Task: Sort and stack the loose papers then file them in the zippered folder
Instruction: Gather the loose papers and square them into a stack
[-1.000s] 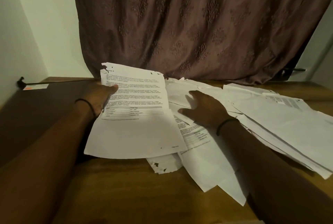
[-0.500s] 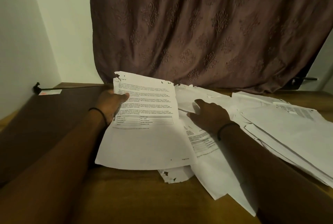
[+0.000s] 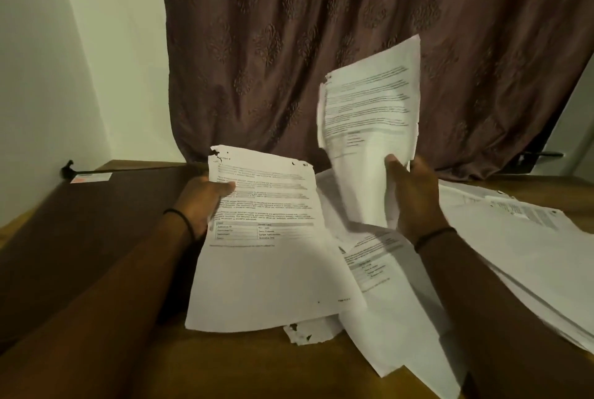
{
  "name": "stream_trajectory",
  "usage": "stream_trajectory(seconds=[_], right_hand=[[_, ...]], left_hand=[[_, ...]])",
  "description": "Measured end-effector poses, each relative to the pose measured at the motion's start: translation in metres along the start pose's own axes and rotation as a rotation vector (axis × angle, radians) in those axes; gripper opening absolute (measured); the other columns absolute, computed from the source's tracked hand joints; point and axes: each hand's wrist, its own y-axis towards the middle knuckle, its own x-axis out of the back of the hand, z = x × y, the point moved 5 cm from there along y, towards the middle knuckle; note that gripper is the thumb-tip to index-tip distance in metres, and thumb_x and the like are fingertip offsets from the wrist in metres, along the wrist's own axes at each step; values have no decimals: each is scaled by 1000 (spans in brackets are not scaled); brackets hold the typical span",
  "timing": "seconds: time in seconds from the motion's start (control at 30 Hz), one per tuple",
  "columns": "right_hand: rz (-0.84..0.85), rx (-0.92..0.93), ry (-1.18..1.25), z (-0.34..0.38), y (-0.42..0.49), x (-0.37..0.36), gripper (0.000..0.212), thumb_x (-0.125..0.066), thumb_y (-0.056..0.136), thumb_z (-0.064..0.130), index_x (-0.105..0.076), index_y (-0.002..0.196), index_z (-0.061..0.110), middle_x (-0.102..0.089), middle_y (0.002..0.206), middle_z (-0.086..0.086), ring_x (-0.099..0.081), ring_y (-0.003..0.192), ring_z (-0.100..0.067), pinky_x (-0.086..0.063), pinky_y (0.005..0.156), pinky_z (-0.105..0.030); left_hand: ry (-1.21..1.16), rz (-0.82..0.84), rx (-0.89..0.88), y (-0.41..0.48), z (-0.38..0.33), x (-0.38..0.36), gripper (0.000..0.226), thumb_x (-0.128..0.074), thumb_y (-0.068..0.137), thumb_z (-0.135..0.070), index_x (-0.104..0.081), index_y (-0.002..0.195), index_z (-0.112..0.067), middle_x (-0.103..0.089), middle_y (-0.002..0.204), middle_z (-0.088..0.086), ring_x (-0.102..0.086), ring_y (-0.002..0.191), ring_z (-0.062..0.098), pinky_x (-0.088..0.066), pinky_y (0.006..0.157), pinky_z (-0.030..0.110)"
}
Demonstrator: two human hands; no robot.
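Right grip [image 3: 414, 193] has lifted one sheet [image 3: 369, 115] off the spread

A second ago it lay flat on the loose papers [image 3: 514, 254]; now thumb and fingers pinch the sheet's lower part, raised near upright; the left grip [image 3: 205, 199] holds the gathered stack [image 3: 266, 238] by its left edge, thumb on top; sorting looks underway, filing not begun; the wooden counter [image 3: 225, 366] carries the rest; a brown curtain [image 3: 321, 45] and pale wall [image 3: 64, 45] stand behind.

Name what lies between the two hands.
Head view: the printed sheet held by the left hand, loose papers, then the raised sheet in the right hand.
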Motion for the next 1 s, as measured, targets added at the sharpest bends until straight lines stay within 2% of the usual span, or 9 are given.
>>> stream_trajectory(seconds=[0.07, 0.23, 0.33, 0.5, 0.63, 0.7, 0.8, 0.9, 1.0], right_hand=[[213, -165, 281, 7, -9, -6, 29, -60, 97, 17, -62, 124, 10, -70, 117, -11, -66, 109, -29, -54, 93, -45], [462, -304, 435, 11, -27, -13, 38, -58, 95, 16, -59, 133, 10, -66, 127, -13, -63, 117, -31, -49, 100, -51], [460, -343, 195, -6, -30, -21, 33, -60, 94, 14, -62, 126, 7, -70, 119, -12, -65, 112, -32, -48, 102, -50], [445, -243, -239, -17, -46, -37, 16, -61, 94, 11, -69, 105, 19, -75, 99, 6, -71, 89, -12, -54, 71, -22], [394, -208, -349, -31, -56, -51, 14, -61, 87, 13, -69, 98, 18, -74, 96, 4, -69, 93, -18, -55, 83, -37], [453, -195, -399, -30, -62, -56, 19, -61, 87, 15, -71, 104, 14, -74, 93, -1, -69, 88, -17, -55, 79, -36], [689, -190, -358, -14, -76, -65, 26, -60, 96, 36, -74, 108, 18, -76, 98, 3, -71, 90, -12, -55, 83, -29], [417, 49, -703, -8, -47, -46, 48, -48, 98, 49, -73, 82, 10, -73, 75, -8, -70, 74, -24, -55, 77, -38], [406, 193, -998, -20, -35, -33, 41, -60, 89, 53, -64, 112, 20, -68, 104, -2, -65, 96, -22, -52, 85, -37]], left_hand=[[-42, 12, 19, -4, 0, -5, 21, -51, 95, -1, -64, 111, -6, -66, 119, 19, -65, 107, 39, -47, 98, 53], [-146, 5, 16, -17, -4, -13, 24, -48, 97, -4, -61, 117, -1, -70, 109, 19, -68, 97, 36, -53, 90, 50], [-238, 13, 16, -23, -8, -16, 22, -47, 100, -14, -64, 111, -3, -74, 98, 14, -72, 83, 29, -59, 77, 44], [-416, 56, -4, -24, -12, -17, 42, -42, 100, -42, -63, 122, -12, -65, 123, 17, -65, 107, 35, -49, 93, 51], [-443, 140, 20, -24, -12, -23, 59, -40, 93, -60, -60, 129, -18, -63, 129, 14, -60, 117, 38, -43, 103, 55], [-396, 176, 27, -30, -12, -29, 54, -48, 93, -52, -60, 129, -15, -64, 126, 15, -61, 116, 37, -46, 99, 53], [-243, 54, -14, -26, -12, -23, 35, -55, 94, -7, -57, 129, -3, -62, 126, 22, -66, 104, 38, -57, 82, 46], [-185, -101, -60, -15, -17, 8, 39, -47, 95, 8, -53, 132, 0, -59, 129, 22, -64, 97, 34, -51, 84, 44], [-158, -203, -40, -12, -20, 31, 37, -40, 99, 5, -49, 134, -2, -59, 126, 17, -61, 99, 34, -45, 87, 43]])
